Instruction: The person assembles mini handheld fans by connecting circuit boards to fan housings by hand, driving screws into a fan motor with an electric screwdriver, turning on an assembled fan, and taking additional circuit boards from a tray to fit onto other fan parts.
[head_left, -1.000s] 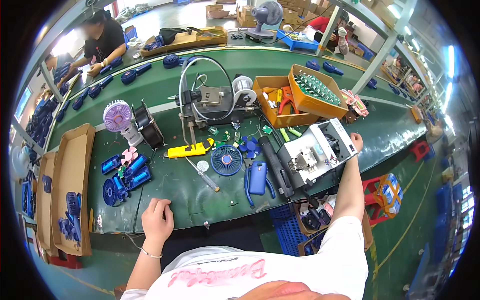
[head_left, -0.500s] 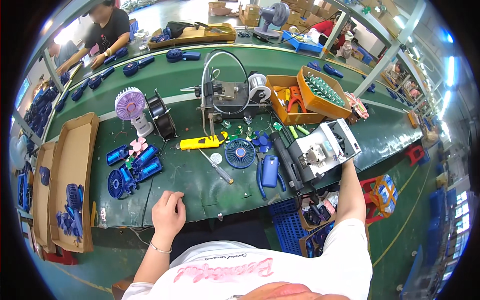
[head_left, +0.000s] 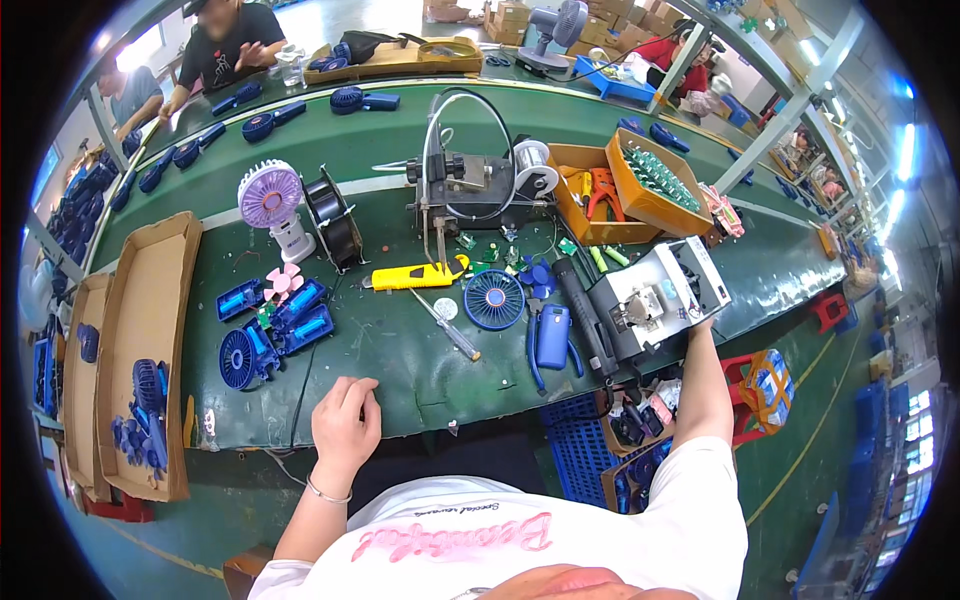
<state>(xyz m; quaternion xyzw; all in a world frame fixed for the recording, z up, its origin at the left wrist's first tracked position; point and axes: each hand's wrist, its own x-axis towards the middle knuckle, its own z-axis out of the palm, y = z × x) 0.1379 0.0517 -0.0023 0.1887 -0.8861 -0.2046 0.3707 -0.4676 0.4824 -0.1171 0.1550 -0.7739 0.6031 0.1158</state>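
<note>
At the front edge of the green table (head_left: 460, 400), my left hand (head_left: 347, 418) rests with its fingers curled in and nothing visible in them. My right hand (head_left: 704, 328) reaches to the far side of a white and black bench machine (head_left: 655, 300); its fingers are hidden behind the housing. Left of that machine stand a black bar-shaped tool (head_left: 586, 318) and a blue fan handle casing (head_left: 552, 338). A round blue fan grille (head_left: 494, 299), a screwdriver (head_left: 452, 332) and a yellow-handled tool (head_left: 415, 275) lie mid-table.
Opened blue fan parts (head_left: 280, 325) lie left, near a purple-white fan (head_left: 271, 200) and a black spool (head_left: 333, 225). Behind are a solder wire stand (head_left: 470, 190) and a box of circuit boards (head_left: 655, 180). Cardboard trays (head_left: 150, 290) flank the left; a blue crate (head_left: 580, 450) sits below.
The view has shifted slightly, so the table things appear a little to the right. My hands keep nearly the same pose. Across the line, a person has lifted one hand off the work surface.
</note>
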